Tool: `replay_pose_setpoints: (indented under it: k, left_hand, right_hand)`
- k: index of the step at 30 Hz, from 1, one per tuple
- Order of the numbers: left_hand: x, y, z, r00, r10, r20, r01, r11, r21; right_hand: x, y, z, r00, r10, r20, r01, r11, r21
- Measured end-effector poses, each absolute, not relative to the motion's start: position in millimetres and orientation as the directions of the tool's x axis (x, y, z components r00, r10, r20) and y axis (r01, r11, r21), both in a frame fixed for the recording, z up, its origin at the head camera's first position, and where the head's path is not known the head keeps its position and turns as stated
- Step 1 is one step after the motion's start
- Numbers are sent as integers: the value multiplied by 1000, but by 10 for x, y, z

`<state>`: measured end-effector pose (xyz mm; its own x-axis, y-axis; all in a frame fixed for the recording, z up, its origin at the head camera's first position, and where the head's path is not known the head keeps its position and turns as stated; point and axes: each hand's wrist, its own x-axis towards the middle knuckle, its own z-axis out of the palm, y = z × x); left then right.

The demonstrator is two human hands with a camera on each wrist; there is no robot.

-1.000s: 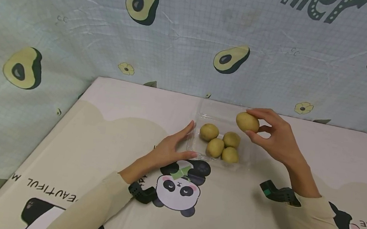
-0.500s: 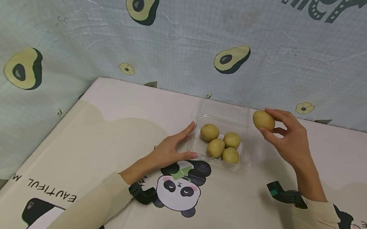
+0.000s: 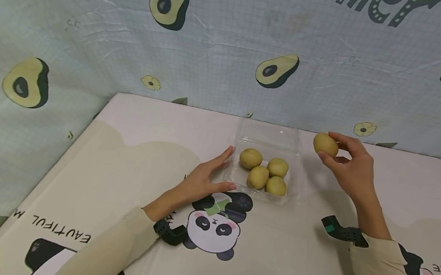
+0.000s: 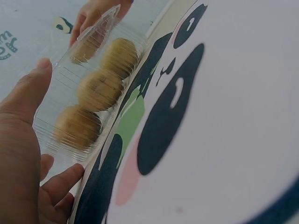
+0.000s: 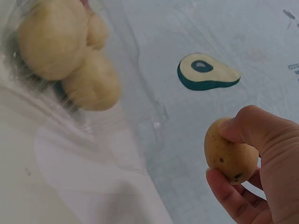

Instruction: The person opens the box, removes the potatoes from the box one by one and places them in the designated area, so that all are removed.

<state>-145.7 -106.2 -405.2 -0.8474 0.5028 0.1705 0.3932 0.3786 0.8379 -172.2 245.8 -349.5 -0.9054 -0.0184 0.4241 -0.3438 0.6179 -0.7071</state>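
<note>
My right hand (image 3: 349, 166) pinches a small yellow-brown potato (image 3: 325, 145) between thumb and fingertips, in the air to the right of a clear plastic clamshell box (image 3: 297, 164). Dark spots mark the held potato (image 5: 230, 151) in the right wrist view. Several more potatoes (image 3: 258, 177) lie in the box's near tray, and its lid (image 3: 267, 135) lies folded back toward the wall. At the box's left side, my left hand (image 3: 203, 181) rests with thumb and fingers spread and fairly straight. Its fingertips are against the box, or very close, in the left wrist view.
The table (image 3: 157, 121) wears a cloth printed with pandas and lettering. Behind it hangs a pale sheet (image 3: 212, 64) with avocado prints, right along the table's back edge. A dark band with a small device (image 3: 342, 231) sits on each wrist.
My right hand has carried the potato rightward, from over the box's right back part to beyond its right side. The left hand, the box and the potatoes in it stay put.
</note>
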Motion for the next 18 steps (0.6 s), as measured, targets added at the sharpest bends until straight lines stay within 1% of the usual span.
replay_pose_setpoints:
  k: [6,12,18]
  left_hand:
    - [-1446,-1060,-4046,-849,501,165,384,373,845]
    - [-1426,-1046,-4025,-855,496,151,379,398,836]
    - [-1415,-1047,-4028,-858,491,150,380,412,828]
  right_hand:
    - [-1753,2499,-3605,-936,47,348,-241,637,-732]
    - [-1765,2538,-3705,-956,105,275,-139,664,-735]
    - [-1781,2549,-3804,-966,129,222,-82,664,-743]
